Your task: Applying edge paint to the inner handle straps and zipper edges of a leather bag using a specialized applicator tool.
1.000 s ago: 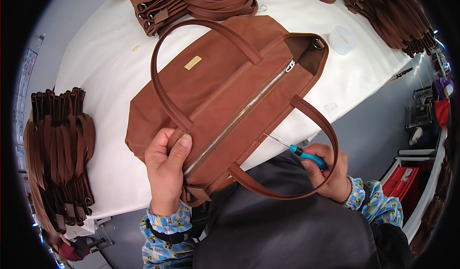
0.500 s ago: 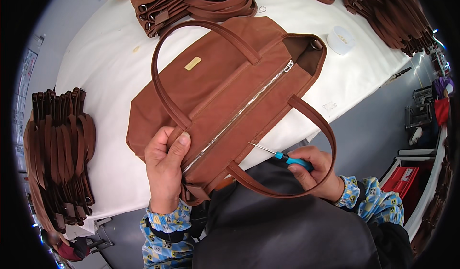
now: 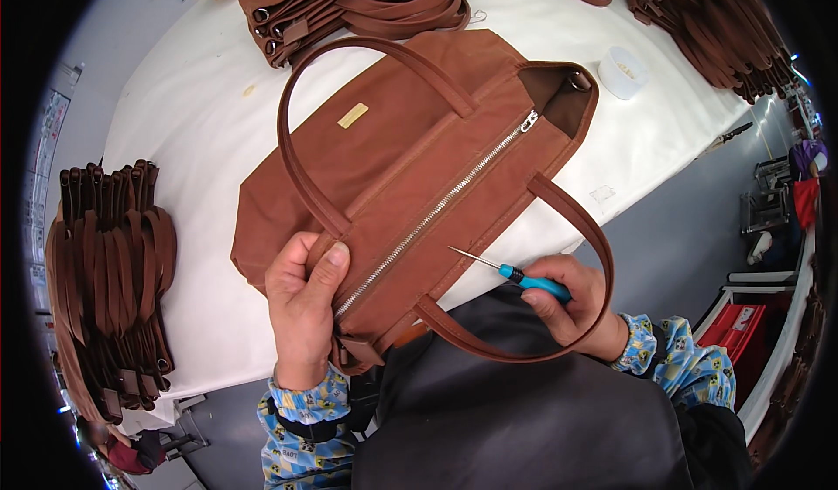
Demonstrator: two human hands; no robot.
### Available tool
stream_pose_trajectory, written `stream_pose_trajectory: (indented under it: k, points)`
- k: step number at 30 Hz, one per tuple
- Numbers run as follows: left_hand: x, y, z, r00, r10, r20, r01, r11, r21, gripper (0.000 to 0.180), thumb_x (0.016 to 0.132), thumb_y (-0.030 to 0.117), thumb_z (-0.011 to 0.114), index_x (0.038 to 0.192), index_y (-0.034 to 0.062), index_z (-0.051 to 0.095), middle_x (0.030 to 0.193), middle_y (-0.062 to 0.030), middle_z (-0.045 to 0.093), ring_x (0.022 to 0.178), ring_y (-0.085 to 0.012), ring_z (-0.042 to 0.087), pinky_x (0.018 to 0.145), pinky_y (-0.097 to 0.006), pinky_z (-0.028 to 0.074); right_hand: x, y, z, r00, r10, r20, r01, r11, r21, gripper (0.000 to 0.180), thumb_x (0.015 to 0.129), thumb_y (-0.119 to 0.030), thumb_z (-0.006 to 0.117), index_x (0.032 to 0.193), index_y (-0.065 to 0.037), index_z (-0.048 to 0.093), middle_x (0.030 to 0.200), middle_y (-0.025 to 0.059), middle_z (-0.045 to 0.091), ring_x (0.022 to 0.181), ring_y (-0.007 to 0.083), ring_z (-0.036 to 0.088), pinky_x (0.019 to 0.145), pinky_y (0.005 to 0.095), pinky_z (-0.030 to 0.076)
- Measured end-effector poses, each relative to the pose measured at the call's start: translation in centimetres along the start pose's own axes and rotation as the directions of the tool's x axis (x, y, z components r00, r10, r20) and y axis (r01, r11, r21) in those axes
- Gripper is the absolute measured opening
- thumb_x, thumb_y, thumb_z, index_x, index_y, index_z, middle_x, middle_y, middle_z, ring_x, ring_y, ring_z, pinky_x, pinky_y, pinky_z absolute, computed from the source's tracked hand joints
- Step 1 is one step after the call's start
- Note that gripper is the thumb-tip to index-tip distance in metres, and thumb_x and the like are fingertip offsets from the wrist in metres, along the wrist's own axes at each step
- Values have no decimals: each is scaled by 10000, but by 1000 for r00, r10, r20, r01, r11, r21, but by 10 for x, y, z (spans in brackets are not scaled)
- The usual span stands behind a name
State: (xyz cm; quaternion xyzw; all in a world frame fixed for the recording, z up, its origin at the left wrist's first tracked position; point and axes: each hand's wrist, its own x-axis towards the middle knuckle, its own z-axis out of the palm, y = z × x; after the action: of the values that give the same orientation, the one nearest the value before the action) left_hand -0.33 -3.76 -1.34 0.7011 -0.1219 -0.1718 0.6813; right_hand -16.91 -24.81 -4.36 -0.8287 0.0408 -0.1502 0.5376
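A brown handbag (image 3: 375,158) lies tilted on the table, its silver zipper (image 3: 441,211) facing up and closed along most of the top. My left hand (image 3: 305,294) pinches the bag's edge near the base of one handle, thumb on top. In my right hand (image 3: 572,302) is a small screwdriver (image 3: 543,287) with a blue handle and thin metal shaft. That hand reaches through the loop of the near handle (image 3: 594,237). The screwdriver's tip is over the bag's top panel, beside the zipper; whether it touches the fabric I cannot tell.
Brown bags are stacked at the back (image 3: 349,6), the back right (image 3: 698,27) and the left (image 3: 113,280) of the white-covered table (image 3: 205,132). A small clear tub (image 3: 621,73) stands beyond the handbag's open end. A red crate (image 3: 731,331) is off to the right.
The screwdriver has tilted and shifted slightly up and left, its tip moving closer to the zipper. My left hand keeps its hold and the bag has barely shifted.
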Motion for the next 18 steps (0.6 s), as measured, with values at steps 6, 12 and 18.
stream_pose_trajectory:
  k: [6,12,18]
  points:
    - [-1,1,1,1000,1,13,-1,1000,15,109,869,102,576,806,14,560,696,71,492,652,-8,382,600,-161,331,-1,8,-5,987,-157,-14,152,973,-175,217,740,-34,682,933,-34,583,758,109,606,613,241,588,523,308,457]
    - [0,0,-1,1000,9,27,-9,1000,3,112,870,104,577,805,15,558,693,70,495,649,-9,382,599,-162,333,-3,10,-7,968,-248,-37,224,923,-313,216,703,-28,700,902,-41,615,701,83,591,554,228,568,479,313,440]
    - [0,-1,0,1000,4,9,-4,1000,17,113,869,106,578,800,19,557,688,71,491,648,-11,381,596,-163,330,1,10,-16,953,-301,-17,286,922,-261,219,697,-23,698,899,-29,614,678,89,577,515,229,546,438,327,412]
